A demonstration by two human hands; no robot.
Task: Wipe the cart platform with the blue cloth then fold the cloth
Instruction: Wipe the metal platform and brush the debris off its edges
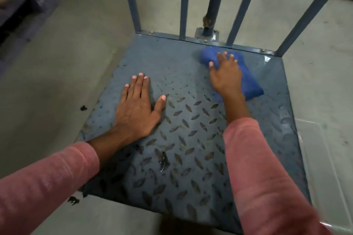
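A blue metal cart platform (191, 120) with a bumpy pattern sits on a grey floor (66, 63). The left hand (137, 108) lies flat on the platform with its fingers straight and spread a little. The right hand (225, 74) presses down on a blue cloth (250, 84) near the far right corner, fingers spread over it. The cloth looks bunched up and a bit blurry. Both arms wear pink sleeves (257, 168). Blue bars (184, 4) stand up at the far edge of the platform. A clear plastic bin (324, 158) sits just beside the platform on the right. Small black marks (163, 161) show on the platform.
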